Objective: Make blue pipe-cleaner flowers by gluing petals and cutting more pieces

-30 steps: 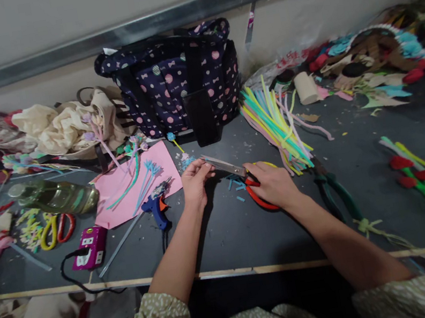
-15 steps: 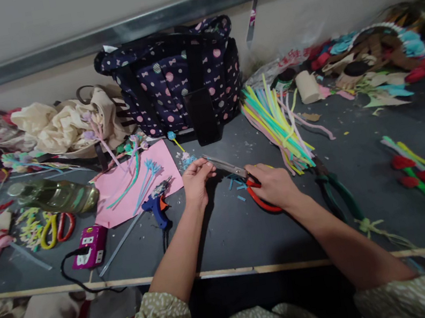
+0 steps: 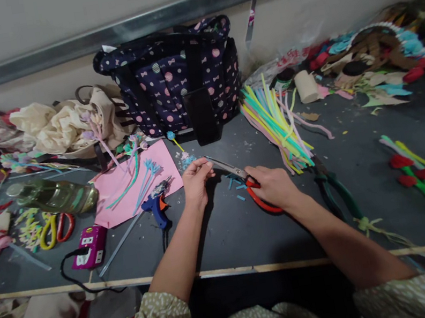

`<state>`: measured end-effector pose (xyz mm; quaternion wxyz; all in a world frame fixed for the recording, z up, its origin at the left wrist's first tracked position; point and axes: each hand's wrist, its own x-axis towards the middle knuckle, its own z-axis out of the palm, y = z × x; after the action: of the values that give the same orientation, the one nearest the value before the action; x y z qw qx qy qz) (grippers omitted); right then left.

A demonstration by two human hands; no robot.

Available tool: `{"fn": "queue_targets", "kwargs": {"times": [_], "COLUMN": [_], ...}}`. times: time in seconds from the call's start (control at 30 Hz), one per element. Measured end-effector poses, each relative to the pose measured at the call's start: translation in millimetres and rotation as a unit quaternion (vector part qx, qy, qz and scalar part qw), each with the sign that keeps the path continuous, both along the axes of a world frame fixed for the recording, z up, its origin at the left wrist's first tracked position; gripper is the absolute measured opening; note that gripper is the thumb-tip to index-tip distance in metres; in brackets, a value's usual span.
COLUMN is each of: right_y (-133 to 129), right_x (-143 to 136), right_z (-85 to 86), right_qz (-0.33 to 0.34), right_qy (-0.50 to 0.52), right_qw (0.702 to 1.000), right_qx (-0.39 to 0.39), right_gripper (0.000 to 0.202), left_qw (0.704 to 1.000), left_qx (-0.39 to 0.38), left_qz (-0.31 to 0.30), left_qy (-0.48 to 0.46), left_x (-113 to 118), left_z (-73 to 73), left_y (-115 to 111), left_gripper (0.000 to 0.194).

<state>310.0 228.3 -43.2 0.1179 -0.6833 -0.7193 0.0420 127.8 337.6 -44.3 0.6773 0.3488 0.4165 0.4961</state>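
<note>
My right hand [image 3: 271, 184] is wrapped round the handles of red-handled scissors [image 3: 262, 202]. Their metal blades point up and left, with the tips by the fingers of my left hand [image 3: 197, 182]. Thumb and forefinger of that left hand are pinched together at the blade tips; what they hold is too small to name. Short blue cut pieces [image 3: 241, 196] lie on the dark table just under the blades. A small blue fluffy heap [image 3: 187, 162] sits right behind my left fingers.
Behind stand a dark patterned bag [image 3: 170, 79] and a phone [image 3: 202, 117]. Colourful pipe cleaners [image 3: 276, 126] and green-handled pliers [image 3: 338, 195] are at right. Left lie pink paper [image 3: 116, 202], a blue glue gun [image 3: 159, 211], a bottle [image 3: 58, 195] and a purple power socket [image 3: 90, 247].
The view has shifted very slightly. Both hands and the scissors stay almost in the same place.
</note>
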Motion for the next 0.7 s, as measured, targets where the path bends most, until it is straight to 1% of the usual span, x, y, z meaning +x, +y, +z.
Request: {"fn": "queue_targets", "kwargs": {"times": [0.13,0.23,0.33,0.47,0.6,0.7], "right_y": [3,5,5,4,4,4], "right_x": [4,8,10,7,3,2], "right_z": [-3.0,-3.0,1.5,7.5,6.5,5.2], "right_qz": [-0.001,-0.03,-0.057,-0.046,-0.042,-0.043], "right_qy": [0.015,0.033,0.044,0.057,0.05,0.042], "right_qw": [1.0,0.998,0.996,0.996,0.997,0.998], "right_qx": [0.01,0.036,0.048,0.043,0.03,0.035], "right_gripper": [0.018,0.024,0.029,0.032,0.03,0.031], "left_qw": [1.0,1.0,1.0,1.0,0.999,0.999], "left_qx": [-0.009,-0.01,-0.01,-0.007,-0.01,-0.01], "left_qz": [-0.002,-0.008,-0.014,-0.018,-0.014,-0.016], "left_qy": [-0.005,-0.009,-0.014,-0.023,-0.033,-0.039], "left_x": [0,0,0,-1,-1,-1], "left_z": [1.3,1.4,0.2,-0.8,0.4,0.9], "left_y": [0,0,1,1,1,1], "left_gripper": [0.03,0.028,0.027,0.028,0.028,0.028]}}
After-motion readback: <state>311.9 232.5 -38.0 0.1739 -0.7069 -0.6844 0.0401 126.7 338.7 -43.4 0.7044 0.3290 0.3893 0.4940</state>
